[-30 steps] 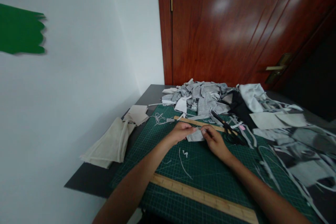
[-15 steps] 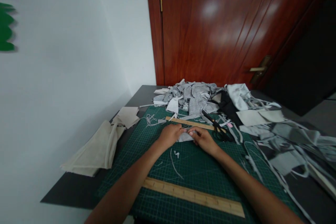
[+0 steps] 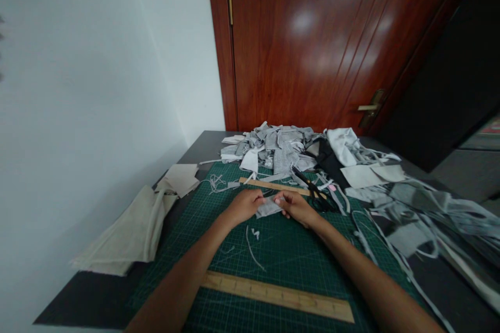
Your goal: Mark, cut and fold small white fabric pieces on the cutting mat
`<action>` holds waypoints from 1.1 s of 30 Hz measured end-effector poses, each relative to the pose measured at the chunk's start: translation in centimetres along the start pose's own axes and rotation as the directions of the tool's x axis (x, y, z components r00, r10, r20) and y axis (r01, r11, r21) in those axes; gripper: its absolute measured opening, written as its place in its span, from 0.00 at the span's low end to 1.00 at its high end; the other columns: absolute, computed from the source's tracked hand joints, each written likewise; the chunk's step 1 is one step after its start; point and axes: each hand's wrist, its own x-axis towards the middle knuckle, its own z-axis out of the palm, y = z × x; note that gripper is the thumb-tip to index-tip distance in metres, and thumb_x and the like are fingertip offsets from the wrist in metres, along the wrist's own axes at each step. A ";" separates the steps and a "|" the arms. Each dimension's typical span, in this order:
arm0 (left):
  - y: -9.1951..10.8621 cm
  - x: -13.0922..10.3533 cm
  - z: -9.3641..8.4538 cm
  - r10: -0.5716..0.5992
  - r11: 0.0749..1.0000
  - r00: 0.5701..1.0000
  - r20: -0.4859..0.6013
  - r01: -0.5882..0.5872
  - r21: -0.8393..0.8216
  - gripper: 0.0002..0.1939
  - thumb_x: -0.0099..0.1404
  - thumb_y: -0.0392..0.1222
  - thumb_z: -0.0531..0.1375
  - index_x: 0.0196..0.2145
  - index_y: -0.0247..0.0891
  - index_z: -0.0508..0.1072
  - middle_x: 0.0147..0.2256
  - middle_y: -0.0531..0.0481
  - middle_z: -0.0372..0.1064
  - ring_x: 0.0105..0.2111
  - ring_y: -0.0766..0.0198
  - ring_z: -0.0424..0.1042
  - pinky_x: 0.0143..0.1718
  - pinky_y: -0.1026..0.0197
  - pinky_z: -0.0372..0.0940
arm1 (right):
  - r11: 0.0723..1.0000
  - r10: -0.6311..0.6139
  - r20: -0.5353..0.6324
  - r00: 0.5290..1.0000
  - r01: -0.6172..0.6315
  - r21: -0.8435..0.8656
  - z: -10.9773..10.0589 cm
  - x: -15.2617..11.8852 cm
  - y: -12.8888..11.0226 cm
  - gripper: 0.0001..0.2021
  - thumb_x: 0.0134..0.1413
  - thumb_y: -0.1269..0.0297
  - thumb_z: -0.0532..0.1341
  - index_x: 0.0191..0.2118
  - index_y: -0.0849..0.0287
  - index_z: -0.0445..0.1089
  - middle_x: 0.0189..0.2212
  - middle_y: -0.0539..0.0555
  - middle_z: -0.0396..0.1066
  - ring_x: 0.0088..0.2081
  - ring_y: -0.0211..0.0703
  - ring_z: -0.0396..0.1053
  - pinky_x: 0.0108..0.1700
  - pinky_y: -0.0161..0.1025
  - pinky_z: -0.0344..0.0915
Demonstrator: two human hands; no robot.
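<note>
A small grey fabric piece (image 3: 269, 207) is stretched between both hands over the green cutting mat (image 3: 297, 255). My left hand (image 3: 246, 205) pinches its left end, and my right hand (image 3: 296, 206) grips its right end with thumb and fingers. Just behind the hands lies a thin wooden ruler (image 3: 269, 185), with black scissors (image 3: 314, 190) across its right end. A wider wooden ruler (image 3: 277, 295) rests nearer the front. Between this ruler and the hands are a loose thread (image 3: 252, 252) and a tiny white scrap (image 3: 255, 233).
Grey and white fabric scraps (image 3: 285, 148) are heaped at the back of the table. Folded beige cloth (image 3: 133, 234) lies at the left, against the wall. More scraps and strips (image 3: 410, 234) cover the right side. A brown door (image 3: 297, 52) stands behind.
The view has shifted slightly, so things sit further left. More of the grey fabric piece now shows between the hands, which still hold it.
</note>
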 end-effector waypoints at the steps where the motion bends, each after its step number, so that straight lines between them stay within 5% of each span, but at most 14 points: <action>1: 0.1 0.0 0.2 -0.002 0.999 1.000 -0.017 0.003 0.044 0.13 0.72 0.43 0.56 0.30 0.39 0.72 0.28 0.52 0.71 0.31 0.61 0.69 0.32 0.62 0.52 | 1.000 0.017 -0.002 1.000 -0.017 0.011 -0.1 0.1 0.0 0.26 0.44 0.39 0.70 0.36 0.59 0.71 0.20 0.44 0.64 0.19 0.32 0.61 0.19 0.30 0.56; 6: 0.7 -0.2 0.6 -0.030 0.982 0.997 -0.066 0.042 0.182 0.13 0.73 0.46 0.56 0.32 0.40 0.74 0.30 0.50 0.74 0.32 0.59 0.71 0.32 0.61 0.51 | 0.980 0.176 0.099 0.979 -0.184 0.080 -1.2 1.1 -0.3 0.25 0.40 0.43 0.74 0.33 0.59 0.69 0.20 0.42 0.64 0.20 0.29 0.61 0.20 0.27 0.58; 15: 0.1 0.3 0.1 -0.010 0.994 0.998 -0.060 0.017 0.111 0.14 0.73 0.43 0.56 0.28 0.39 0.70 0.26 0.52 0.70 0.29 0.61 0.68 0.31 0.61 0.49 | 0.918 0.371 0.358 0.857 -0.397 -0.001 -3.5 3.7 -2.1 0.26 0.33 0.54 0.80 0.36 0.61 0.71 0.24 0.46 0.71 0.23 0.35 0.72 0.28 0.34 0.74; 19: -0.4 0.6 0.3 -0.005 1.000 0.997 -0.079 0.007 0.018 0.16 0.71 0.44 0.55 0.25 0.39 0.67 0.23 0.53 0.64 0.26 0.63 0.65 0.30 0.61 0.47 | 0.934 0.347 0.403 0.847 -0.350 -0.071 -3.2 4.1 -2.3 0.25 0.37 0.52 0.78 0.37 0.61 0.71 0.26 0.46 0.71 0.25 0.37 0.74 0.29 0.35 0.75; 24: -0.4 1.0 0.8 -0.095 0.981 0.972 -0.216 0.054 -0.185 0.19 0.70 0.53 0.53 0.24 0.41 0.63 0.22 0.55 0.61 0.25 0.63 0.62 0.29 0.61 0.48 | 0.963 0.191 0.364 0.911 -0.101 -0.252 -4.9 4.2 -4.6 0.21 0.48 0.46 0.71 0.37 0.60 0.71 0.26 0.47 0.70 0.24 0.36 0.71 0.25 0.32 0.69; 27: -0.1 1.1 0.9 -0.247 0.933 0.842 -0.479 0.073 -0.353 0.20 0.66 0.59 0.55 0.25 0.43 0.58 0.22 0.58 0.55 0.24 0.64 0.58 0.28 0.62 0.51 | 0.955 -0.007 0.155 0.988 0.053 -0.291 -9.0 3.8 -6.8 0.22 0.51 0.43 0.68 0.36 0.60 0.71 0.25 0.47 0.69 0.24 0.36 0.68 0.26 0.32 0.67; 29: 0.2 1.3 0.9 -0.343 0.892 0.714 -0.610 0.044 -0.449 0.23 0.64 0.60 0.58 0.24 0.44 0.53 0.22 0.59 0.50 0.23 0.66 0.54 0.27 0.62 0.50 | 0.921 -0.185 -0.107 0.977 0.134 -0.365 -12.8 3.2 -7.5 0.21 0.52 0.42 0.65 0.35 0.59 0.71 0.25 0.48 0.69 0.24 0.37 0.67 0.27 0.34 0.66; 31: 0.3 1.5 1.0 -0.388 0.861 0.643 -0.661 -0.003 -0.509 0.26 0.61 0.59 0.61 0.21 0.44 0.49 0.20 0.60 0.45 0.22 0.67 0.50 0.25 0.63 0.48 | 0.861 -0.310 -0.370 0.876 0.094 -0.500 -16.6 2.4 -7.5 0.21 0.53 0.44 0.63 0.36 0.59 0.72 0.24 0.49 0.69 0.24 0.40 0.67 0.28 0.36 0.65; 33: 0.3 1.7 1.2 -0.382 0.850 0.637 -0.670 -0.042 -0.525 0.28 0.60 0.56 0.62 0.19 0.44 0.47 0.20 0.60 0.41 0.21 0.69 0.46 0.23 0.63 0.46 | 0.800 -0.345 -0.586 0.733 -0.097 -0.592 -19.9 1.3 -6.7 0.19 0.56 0.48 0.60 0.39 0.61 0.73 0.24 0.53 0.71 0.27 0.46 0.71 0.31 0.40 0.67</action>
